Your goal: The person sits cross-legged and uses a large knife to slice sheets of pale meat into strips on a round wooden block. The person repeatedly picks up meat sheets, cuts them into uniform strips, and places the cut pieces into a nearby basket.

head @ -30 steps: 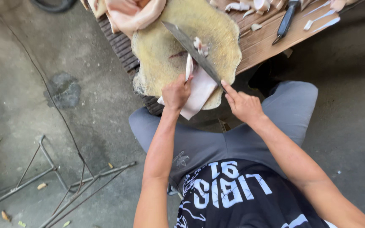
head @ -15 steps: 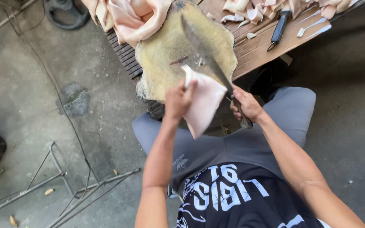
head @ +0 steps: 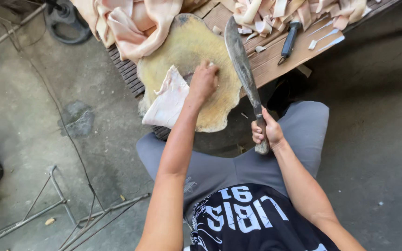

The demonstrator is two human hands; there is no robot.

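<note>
While the left hand [head: 204,80] presses down on the round chopping block [head: 210,111], the big blade hangs beside it

Right hand [head: 266,132] clenched round the long knife [head: 244,69], blade running up along the block's right edge; the pale slab [head: 168,100] drapes off the block's left, seemingly pinned by curled left fingers

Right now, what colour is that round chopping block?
Yellowish tan, worn and fibrous: the chopping block, seen best from the head camera.

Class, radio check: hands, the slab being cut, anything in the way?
Left hand pressing pale slab on chopping block. Right hand gripping long cleaver, blade raised. Nothing between blade and slab.
</note>
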